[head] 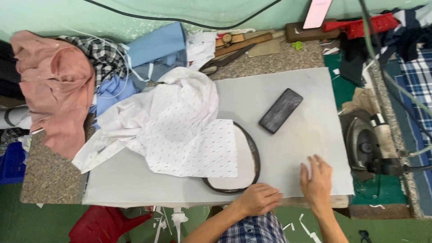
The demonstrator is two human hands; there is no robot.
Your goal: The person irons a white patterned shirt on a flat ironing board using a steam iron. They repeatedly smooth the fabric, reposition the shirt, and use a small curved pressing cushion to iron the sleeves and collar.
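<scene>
Hands at near edge of grey padded pressing board (279, 90): left hand (258, 199) curled loosely, resting on dark oval ring (255, 155), gripping nothing; right hand (317, 180) flat, fingers spread, empty. White dotted shirt fabric (180, 130) draped over ring's left half. Risk judged: fabric dragged off-centre; sleeve snagged by electric iron (366, 144) nearby.

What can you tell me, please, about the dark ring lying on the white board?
The ring is a thin, dark oval band, perhaps rubber or leather. It lies flat on the white board near its front edge. The white patterned shirt covers its left part. The left hand rests at its lower curve.
</scene>
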